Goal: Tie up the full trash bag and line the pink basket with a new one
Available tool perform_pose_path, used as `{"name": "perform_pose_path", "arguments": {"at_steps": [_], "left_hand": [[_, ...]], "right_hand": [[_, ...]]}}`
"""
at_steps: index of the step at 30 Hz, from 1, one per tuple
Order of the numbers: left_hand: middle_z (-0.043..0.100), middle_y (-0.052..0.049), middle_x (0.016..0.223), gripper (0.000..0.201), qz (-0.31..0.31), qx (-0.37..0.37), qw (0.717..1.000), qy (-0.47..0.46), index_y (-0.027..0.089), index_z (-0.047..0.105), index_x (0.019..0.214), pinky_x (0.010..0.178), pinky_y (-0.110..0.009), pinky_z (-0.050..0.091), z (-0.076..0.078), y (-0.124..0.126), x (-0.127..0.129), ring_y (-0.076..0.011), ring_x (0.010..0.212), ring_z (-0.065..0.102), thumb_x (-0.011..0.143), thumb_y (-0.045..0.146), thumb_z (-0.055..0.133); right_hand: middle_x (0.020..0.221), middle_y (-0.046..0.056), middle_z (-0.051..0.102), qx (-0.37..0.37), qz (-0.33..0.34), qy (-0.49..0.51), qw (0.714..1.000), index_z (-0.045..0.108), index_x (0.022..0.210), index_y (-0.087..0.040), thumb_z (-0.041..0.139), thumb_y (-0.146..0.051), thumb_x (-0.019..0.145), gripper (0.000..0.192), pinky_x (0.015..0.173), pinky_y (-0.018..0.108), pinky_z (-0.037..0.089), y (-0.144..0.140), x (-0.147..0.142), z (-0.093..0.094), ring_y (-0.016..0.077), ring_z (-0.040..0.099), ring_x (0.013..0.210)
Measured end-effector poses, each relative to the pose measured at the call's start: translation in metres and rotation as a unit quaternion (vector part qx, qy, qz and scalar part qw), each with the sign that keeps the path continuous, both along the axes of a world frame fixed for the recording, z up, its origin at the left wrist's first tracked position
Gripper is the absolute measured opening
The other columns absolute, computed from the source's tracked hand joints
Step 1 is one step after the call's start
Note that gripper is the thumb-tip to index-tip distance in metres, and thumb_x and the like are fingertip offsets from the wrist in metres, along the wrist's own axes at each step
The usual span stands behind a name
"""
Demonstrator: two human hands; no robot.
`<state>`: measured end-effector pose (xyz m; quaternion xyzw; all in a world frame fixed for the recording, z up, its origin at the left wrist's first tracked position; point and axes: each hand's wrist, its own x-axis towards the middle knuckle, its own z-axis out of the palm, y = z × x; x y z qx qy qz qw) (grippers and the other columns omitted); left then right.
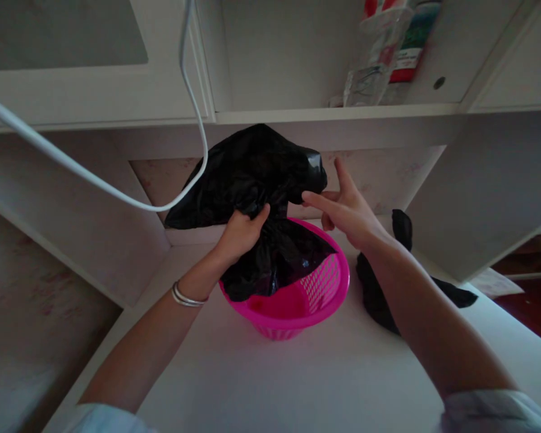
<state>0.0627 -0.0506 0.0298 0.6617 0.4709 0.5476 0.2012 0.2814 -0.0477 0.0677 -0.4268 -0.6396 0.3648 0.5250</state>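
A black plastic bag [256, 162] hangs bunched in the middle of the view, puffed out above and flared below. My left hand [243, 231] grips it around its gathered middle. Just right of the bag's upper part is my right hand [342, 207], its fingers spread; whether a fingertip touches the plastic I cannot tell. Under the bag stands a bright pink plastic basket [342, 285] with latticed sides, and the bag's lower end covers part of its opening. A small reddish spot shows on the basket's inside floor.
A second black bag [374, 294] lies on the white surface [252, 385], partly behind my right forearm. A white cable [94, 177] loops across the left, in front of the bag. Overhead, a shelf [297, 117] holds a clear plastic container [372, 60] and a red-and-green package [415, 42].
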Motion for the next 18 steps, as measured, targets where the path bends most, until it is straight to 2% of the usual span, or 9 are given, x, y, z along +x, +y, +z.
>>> {"name": "perform_pose_path", "arguments": {"at_steps": [1,3,5,6,8,10,12,14,18], "left_hand": [[0.072,-0.01,0.137,0.035,-0.006,0.008,1.0,0.008,0.016,0.073,0.124,0.126,-0.041,0.033,0.001,0.003,0.004,-0.0276,0.142,0.055,0.099,0.038,0.061],[0.072,-0.011,0.137,0.037,-0.023,0.024,0.999,0.036,0.015,0.072,0.125,0.125,-0.041,0.033,0.002,0.006,0.012,-0.0278,0.141,0.056,0.101,0.039,0.058],[0.073,-0.011,0.135,0.039,-0.066,0.031,0.995,0.072,0.015,0.072,0.124,0.126,-0.043,0.033,0.002,0.008,0.015,-0.0286,0.14,0.057,0.101,0.042,0.056],[0.075,-0.01,0.133,0.039,-0.102,0.021,0.99,0.092,0.016,0.072,0.122,0.125,-0.044,0.034,0.001,0.007,0.015,-0.0291,0.137,0.059,0.1,0.045,0.058],[0.078,-0.008,0.125,0.039,-0.19,-0.041,0.971,0.137,0.019,0.075,0.115,0.12,-0.045,0.041,0.001,0.004,0.008,-0.0307,0.129,0.066,0.091,0.049,0.07],[0.082,-0.004,0.112,0.035,-0.242,-0.128,0.948,0.163,0.022,0.079,0.102,0.114,-0.042,0.048,0.003,-0.002,-0.006,-0.0317,0.118,0.072,0.074,0.044,0.086],[0.084,-0.001,0.106,0.032,-0.232,-0.176,0.945,0.15,0.023,0.079,0.091,0.113,-0.039,0.049,0.005,-0.009,-0.027,-0.031,0.116,0.073,0.063,0.033,0.093],[0.083,-0.001,0.111,0.036,-0.191,-0.178,0.96,0.105,0.023,0.079,0.091,0.116,-0.037,0.044,0.006,-0.018,-0.053,-0.0293,0.125,0.068,0.059,0.027,0.095],[0.082,-0.007,0.114,0.052,-0.152,-0.198,0.968,-0.003,0.015,0.078,0.104,0.117,-0.045,0.043,-0.003,-0.028,-0.112,-0.0308,0.123,0.067,0.057,0.026,0.098]], "right_hand": [[0.077,-0.003,0.073,0.012,-0.001,-0.016,1.0,-0.001,0.169,-0.021,0.084,-0.045,0.081,0.124,0.036,0.017,0.036,0.009,-0.001,0.004,0.0056,0.046,0.038],[0.072,-0.003,0.071,0.029,0.004,-0.052,0.998,0.035,0.162,-0.016,0.084,-0.043,0.081,0.098,0.037,0.016,0.036,0.023,-0.002,0.01,0.0046,0.046,0.038],[0.067,-0.002,0.067,0.027,0.002,-0.068,0.997,0.069,0.126,-0.01,0.081,-0.041,0.083,0.056,0.038,0.017,0.038,0.031,-0.002,0.009,0.0049,0.05,0.04],[0.066,-0.001,0.066,0.02,0.0,-0.059,0.998,0.073,0.108,-0.009,0.08,-0.04,0.083,0.04,0.039,0.017,0.041,0.033,-0.002,0.007,0.0056,0.052,0.041],[0.065,-0.001,0.065,0.004,0.006,-0.02,1.0,0.071,0.088,-0.012,0.08,-0.038,0.082,0.029,0.043,0.02,0.047,0.033,0.001,0.0,0.0077,0.057,0.044],[0.069,-0.001,0.069,-0.006,0.047,0.018,0.999,0.071,0.085,-0.014,0.085,-0.038,0.077,0.029,0.053,0.025,0.057,0.029,0.006,-0.008,0.0107,0.065,0.052],[0.078,0.0,0.075,-0.019,0.102,0.04,0.994,0.074,0.09,-0.015,0.088,-0.04,0.073,0.033,0.07,0.031,0.064,0.023,0.014,-0.017,0.0144,0.073,0.068],[0.088,0.001,0.079,-0.04,0.152,0.055,0.986,0.076,0.098,-0.017,0.089,-0.044,0.072,0.039,0.086,0.037,0.064,0.016,0.02,-0.025,0.0171,0.076,0.083],[0.1,0.002,0.08,-0.094,0.233,0.015,0.968,0.074,0.106,-0.019,0.084,-0.053,0.076,0.046,0.089,0.043,0.063,0.011,0.027,-0.035,0.0187,0.076,0.088]]}}
